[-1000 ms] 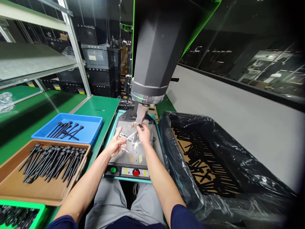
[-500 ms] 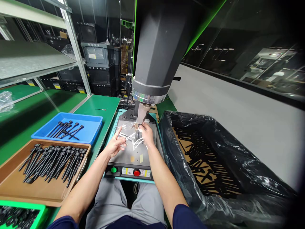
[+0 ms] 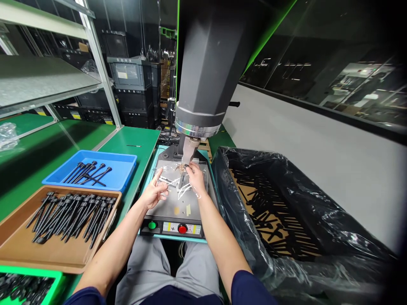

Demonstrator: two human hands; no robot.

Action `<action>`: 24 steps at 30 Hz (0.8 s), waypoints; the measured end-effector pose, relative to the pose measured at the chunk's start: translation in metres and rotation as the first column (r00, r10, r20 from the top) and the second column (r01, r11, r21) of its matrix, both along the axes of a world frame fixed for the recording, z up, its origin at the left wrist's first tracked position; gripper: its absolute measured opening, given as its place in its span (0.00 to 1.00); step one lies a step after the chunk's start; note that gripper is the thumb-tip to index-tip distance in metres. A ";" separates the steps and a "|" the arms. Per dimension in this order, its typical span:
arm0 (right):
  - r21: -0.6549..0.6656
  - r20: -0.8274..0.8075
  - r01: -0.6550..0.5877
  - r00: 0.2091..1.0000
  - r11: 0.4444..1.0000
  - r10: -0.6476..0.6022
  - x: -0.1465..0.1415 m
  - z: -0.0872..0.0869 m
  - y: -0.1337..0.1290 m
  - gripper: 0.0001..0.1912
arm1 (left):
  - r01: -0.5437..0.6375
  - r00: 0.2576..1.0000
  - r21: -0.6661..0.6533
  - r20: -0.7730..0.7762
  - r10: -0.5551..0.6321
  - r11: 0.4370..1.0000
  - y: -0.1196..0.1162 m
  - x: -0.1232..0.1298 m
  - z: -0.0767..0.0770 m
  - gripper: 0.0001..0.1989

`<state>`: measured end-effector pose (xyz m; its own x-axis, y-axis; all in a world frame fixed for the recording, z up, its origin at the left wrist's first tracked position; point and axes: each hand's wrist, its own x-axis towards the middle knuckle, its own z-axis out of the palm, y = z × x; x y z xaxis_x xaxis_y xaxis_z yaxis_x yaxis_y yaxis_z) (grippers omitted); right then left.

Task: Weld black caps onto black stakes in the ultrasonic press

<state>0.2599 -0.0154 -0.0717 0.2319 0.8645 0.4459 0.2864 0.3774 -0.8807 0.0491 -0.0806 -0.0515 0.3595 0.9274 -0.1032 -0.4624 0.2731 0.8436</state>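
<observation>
A grey machine head (image 3: 203, 76) with a metal tip (image 3: 190, 149) comes down over a grey base plate (image 3: 173, 207). Under the tip, my right hand (image 3: 196, 178) pinches a small dark part (image 3: 186, 167) at the fixture. My left hand (image 3: 154, 192) is at the left side of the fixture, fingers spread, holding nothing I can make out. A clear plastic guard with white edges (image 3: 183, 192) stands around the fixture between my hands. Green (image 3: 152, 225) and red (image 3: 182, 229) buttons sit on the machine's front.
On the left are a blue tray (image 3: 127, 169) and a brown tray (image 3: 57, 258) of black rods, and a green tray (image 3: 59, 281) of black parts. A plastic-lined bin (image 3: 254, 237) with black rods stands on the right. Stacked crates (image 3: 132, 74) are behind.
</observation>
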 end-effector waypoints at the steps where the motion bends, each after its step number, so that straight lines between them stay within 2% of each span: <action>1: -0.006 -0.009 -0.011 1.000 1.000 0.011 0.000 -0.002 -0.001 0.18 | 0.000 1.000 0.000 0.000 0.000 1.000 0.000 0.000 0.000 0.53; 8: -0.096 -0.194 -0.075 0.979 0.993 0.055 0.003 -0.032 -0.014 0.32 | -0.020 1.000 0.014 -0.007 0.020 1.000 -0.005 -0.004 -0.002 0.52; 14: -0.118 -0.441 -0.129 0.895 0.985 0.065 0.012 -0.052 -0.033 0.34 | -0.021 0.999 0.027 -0.026 0.022 0.999 -0.007 -0.005 -0.006 0.52; 17: -0.128 -0.645 -0.157 0.763 0.979 0.039 0.017 -0.058 -0.041 0.31 | -0.019 0.999 0.031 -0.035 0.020 0.999 -0.007 -0.005 -0.009 0.52; 21: -0.168 -0.896 -0.299 0.444 0.939 -0.019 0.028 -0.059 -0.049 0.20 | -0.022 0.999 0.035 -0.047 0.024 0.999 -0.007 -0.005 -0.011 0.52; 24: -0.125 -0.959 -0.360 0.282 0.924 -0.020 0.040 -0.055 -0.057 0.29 | -0.021 0.998 0.046 -0.064 0.024 0.999 -0.008 -0.005 -0.012 0.52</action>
